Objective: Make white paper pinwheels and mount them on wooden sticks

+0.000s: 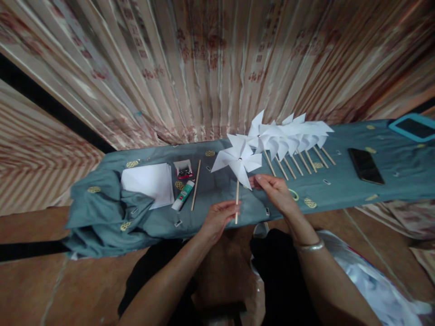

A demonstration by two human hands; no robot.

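My left hand is closed around the lower part of a thin wooden stick, which carries a white paper pinwheel with a small silvery pin at its centre. The pinwheel faces up, above the near part of the cloth. My right hand is beside its lower right blade, fingers loosely curled and slightly apart, the fingertips at the blade's edge; whether they touch it I cannot tell. Right behind is a row of several finished white pinwheels, overlapping one another, their sticks pointing toward me.
On the blue-green cloth at left lie white paper sheets, a small box of dark pins, a glue stick and a loose wooden stick. At right are a phone and a blue-framed tablet. A curtain hangs behind.
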